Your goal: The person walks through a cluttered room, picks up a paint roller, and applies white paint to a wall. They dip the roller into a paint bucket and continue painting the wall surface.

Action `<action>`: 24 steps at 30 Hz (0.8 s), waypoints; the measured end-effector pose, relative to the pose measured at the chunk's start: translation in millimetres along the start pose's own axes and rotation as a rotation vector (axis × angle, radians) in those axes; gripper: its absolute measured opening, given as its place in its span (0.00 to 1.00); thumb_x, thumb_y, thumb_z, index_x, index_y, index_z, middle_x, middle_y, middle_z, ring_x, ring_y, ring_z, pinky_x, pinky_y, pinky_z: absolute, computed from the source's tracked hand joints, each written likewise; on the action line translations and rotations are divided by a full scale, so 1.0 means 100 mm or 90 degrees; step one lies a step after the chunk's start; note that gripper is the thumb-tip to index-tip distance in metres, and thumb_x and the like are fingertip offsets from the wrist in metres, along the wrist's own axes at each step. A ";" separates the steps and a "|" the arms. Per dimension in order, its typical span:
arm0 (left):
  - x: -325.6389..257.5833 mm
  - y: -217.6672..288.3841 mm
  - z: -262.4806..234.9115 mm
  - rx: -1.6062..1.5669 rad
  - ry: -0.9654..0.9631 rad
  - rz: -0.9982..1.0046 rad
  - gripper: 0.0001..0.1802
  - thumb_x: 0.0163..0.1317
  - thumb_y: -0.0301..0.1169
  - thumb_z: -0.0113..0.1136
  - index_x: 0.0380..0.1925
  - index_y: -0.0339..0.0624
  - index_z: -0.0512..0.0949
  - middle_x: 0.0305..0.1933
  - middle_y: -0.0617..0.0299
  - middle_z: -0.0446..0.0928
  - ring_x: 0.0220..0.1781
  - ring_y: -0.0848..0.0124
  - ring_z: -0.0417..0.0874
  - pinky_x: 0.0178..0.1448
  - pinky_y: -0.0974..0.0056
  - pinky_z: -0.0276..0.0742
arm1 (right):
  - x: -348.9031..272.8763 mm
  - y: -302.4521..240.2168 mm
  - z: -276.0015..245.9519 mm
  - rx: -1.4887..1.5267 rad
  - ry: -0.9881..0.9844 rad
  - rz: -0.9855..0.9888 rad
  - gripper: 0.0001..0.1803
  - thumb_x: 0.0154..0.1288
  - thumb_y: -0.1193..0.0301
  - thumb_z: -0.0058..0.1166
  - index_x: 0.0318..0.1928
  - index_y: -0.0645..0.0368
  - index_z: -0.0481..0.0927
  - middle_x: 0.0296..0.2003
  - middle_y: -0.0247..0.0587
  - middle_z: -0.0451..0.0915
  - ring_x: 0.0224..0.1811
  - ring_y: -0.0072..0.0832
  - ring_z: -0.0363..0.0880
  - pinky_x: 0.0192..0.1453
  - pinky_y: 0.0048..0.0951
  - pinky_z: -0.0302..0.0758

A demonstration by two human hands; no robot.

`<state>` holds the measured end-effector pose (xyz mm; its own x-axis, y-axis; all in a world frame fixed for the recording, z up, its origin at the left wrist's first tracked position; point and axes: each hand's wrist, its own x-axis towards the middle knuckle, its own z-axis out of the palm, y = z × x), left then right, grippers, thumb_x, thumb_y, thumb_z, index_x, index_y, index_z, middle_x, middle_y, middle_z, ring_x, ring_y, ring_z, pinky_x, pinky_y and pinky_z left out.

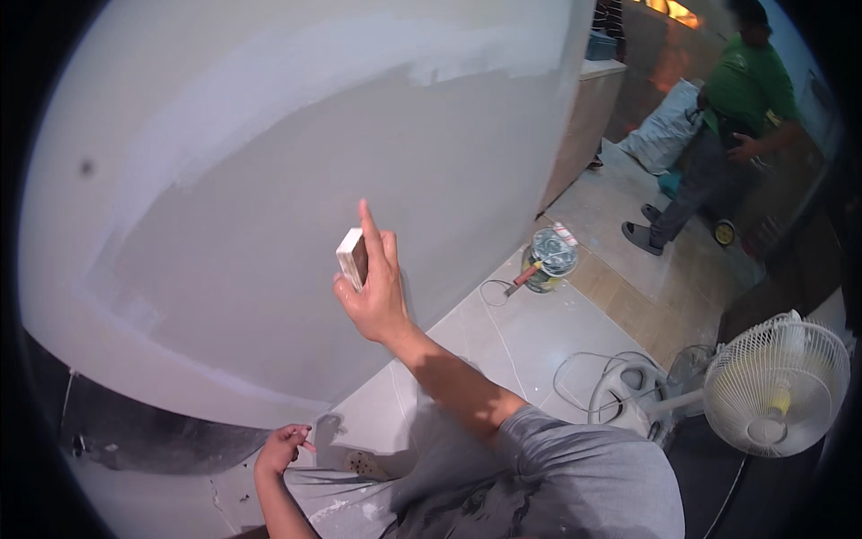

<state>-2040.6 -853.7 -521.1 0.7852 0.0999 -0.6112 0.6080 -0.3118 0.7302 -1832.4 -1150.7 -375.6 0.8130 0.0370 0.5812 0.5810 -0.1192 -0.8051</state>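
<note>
My right hand (375, 292) is raised in front of a large wall (269, 198) with a grey middle and whiter bands around it. It is closed around a small sanding block (356, 256), white on one face and brown on the side. The index finger points up past the block's edge, and the thumb presses from below. Whether the block touches the wall, I cannot tell. Lower down, my left hand (285, 449) hovers by my knee near the wall's bottom edge, fingers loosely bent and partly apart, with nothing visible in them.
A bucket (549, 260) with a paint roller (564, 234) and a red-handled tool (523, 279) stands on the tiles. To my right are a white fan (777, 386) and its cables. Farther back, a person in green (750, 85) stands beside a white sack (666, 128).
</note>
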 end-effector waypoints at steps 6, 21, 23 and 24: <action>0.09 0.00 0.07 0.036 0.004 0.025 0.16 0.72 0.38 0.58 0.51 0.39 0.81 0.32 0.56 0.87 0.16 0.82 0.61 0.23 0.73 0.60 | 0.51 -0.24 -0.20 0.063 0.168 -0.124 0.58 0.53 0.80 0.55 0.82 0.50 0.38 0.56 0.52 0.60 0.57 0.44 0.67 0.64 0.41 0.70; 0.04 0.13 0.14 0.095 0.000 0.018 0.18 0.72 0.39 0.58 0.51 0.37 0.81 0.31 0.61 0.86 0.18 0.82 0.62 0.23 0.74 0.60 | 1.07 -0.81 0.72 0.106 0.257 -0.549 0.25 0.49 0.74 0.71 0.51 0.57 0.84 0.55 0.47 0.79 0.51 0.46 0.76 0.59 0.44 0.73; -0.06 0.15 0.13 0.084 -0.001 0.033 0.19 0.72 0.40 0.58 0.53 0.37 0.81 0.32 0.62 0.86 0.19 0.82 0.61 0.24 0.73 0.59 | 1.02 -0.50 0.54 0.075 0.348 -0.427 0.24 0.57 0.71 0.69 0.56 0.54 0.83 0.53 0.47 0.80 0.56 0.46 0.75 0.61 0.44 0.72; -0.09 0.14 0.09 0.072 -0.003 0.025 0.20 0.72 0.40 0.58 0.54 0.37 0.80 0.32 0.62 0.86 0.19 0.82 0.62 0.24 0.73 0.60 | 0.98 -0.28 0.40 0.024 0.416 -0.351 0.23 0.59 0.69 0.69 0.57 0.54 0.83 0.54 0.47 0.80 0.56 0.46 0.74 0.60 0.45 0.72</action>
<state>-2040.4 -867.7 -508.4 0.8072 0.0818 -0.5846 0.5598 -0.4202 0.7142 -1767.5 -1104.2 -300.8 0.2346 -0.5013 0.8329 0.8972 -0.2182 -0.3840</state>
